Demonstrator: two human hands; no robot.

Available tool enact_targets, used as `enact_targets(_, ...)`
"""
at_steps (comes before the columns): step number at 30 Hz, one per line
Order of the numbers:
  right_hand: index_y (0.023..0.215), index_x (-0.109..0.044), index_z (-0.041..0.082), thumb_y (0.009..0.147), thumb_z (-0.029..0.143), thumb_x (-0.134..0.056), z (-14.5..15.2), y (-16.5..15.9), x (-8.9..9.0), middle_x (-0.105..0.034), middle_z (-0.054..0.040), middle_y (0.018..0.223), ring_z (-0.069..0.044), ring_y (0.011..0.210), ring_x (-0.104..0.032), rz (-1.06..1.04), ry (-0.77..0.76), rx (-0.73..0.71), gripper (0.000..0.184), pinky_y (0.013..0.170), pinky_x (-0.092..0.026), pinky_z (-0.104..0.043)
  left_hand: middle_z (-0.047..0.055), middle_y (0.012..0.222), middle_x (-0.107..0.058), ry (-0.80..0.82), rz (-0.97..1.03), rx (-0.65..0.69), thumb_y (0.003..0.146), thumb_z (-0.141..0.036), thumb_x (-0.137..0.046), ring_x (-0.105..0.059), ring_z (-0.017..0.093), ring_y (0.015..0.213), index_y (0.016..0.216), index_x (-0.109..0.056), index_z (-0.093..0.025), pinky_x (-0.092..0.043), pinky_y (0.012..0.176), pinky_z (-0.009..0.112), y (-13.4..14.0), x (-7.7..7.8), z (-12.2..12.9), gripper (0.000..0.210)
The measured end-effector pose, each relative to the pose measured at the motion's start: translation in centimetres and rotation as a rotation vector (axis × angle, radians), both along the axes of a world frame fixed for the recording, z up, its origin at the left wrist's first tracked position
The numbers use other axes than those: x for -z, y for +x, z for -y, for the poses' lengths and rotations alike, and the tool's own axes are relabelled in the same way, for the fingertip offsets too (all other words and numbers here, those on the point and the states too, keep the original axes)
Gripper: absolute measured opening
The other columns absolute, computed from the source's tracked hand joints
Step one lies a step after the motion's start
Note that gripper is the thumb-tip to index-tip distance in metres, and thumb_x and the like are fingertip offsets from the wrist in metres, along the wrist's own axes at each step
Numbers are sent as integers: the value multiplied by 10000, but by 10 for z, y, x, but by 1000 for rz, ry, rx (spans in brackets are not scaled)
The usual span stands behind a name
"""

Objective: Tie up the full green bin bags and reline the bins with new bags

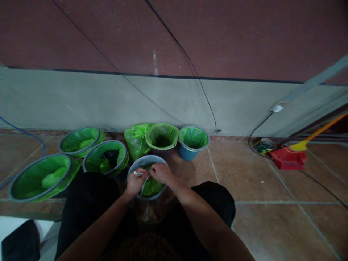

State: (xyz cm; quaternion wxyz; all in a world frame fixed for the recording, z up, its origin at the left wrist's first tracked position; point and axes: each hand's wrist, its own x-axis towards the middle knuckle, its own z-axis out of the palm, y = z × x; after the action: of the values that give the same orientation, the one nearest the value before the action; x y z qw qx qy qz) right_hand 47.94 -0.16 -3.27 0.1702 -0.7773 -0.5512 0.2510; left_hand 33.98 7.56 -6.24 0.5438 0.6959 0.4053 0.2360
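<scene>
Both my hands are close together above a grey-rimmed bucket [161,193] that stands between my knees. A green plastic bag [152,187] lies inside it. My left hand [135,182] is closed, with a small white piece [138,174] showing at its fingers. From between the hands a thin white string [142,188] runs down over the bucket's near left side. My right hand [161,172] is closed too, its fingertips pinched at the upper end of the string beside the left fingertips. What exactly lies between the fingertips is too small to make out.
Left stand several buckets lined with green bags, one bucket [65,159] largest, another holding a black bag [110,158]. Behind are a green bag [136,139], a dark bucket [163,149] and a blue bucket [187,152]. A red broom [288,158] and cables lie right.
</scene>
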Motion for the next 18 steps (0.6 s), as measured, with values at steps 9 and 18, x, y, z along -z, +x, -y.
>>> enact_targets(9, 991, -748, 146, 946, 230, -480, 5, 4, -3, -725, -134, 1053, -242, 976, -664, 128, -10, 36, 285, 880, -505, -319, 60, 775, -748, -392, 161, 44, 578, -478, -835, -678, 197, 730, 634, -631, -171, -533, 704, 324, -5, 3, -1, 373)
enact_targets(18, 1150, -700, 112, 865, 122, -550, 3, 11, 15, -723, -145, 1115, -266, 1041, -670, 92, -89, 92, 322, 890, -509, -322, 58, 767, -723, -441, 218, 58, 617, -364, -798, -656, 179, 755, 609, -633, -167, -510, 737, 306, -3, 0, -2, 257)
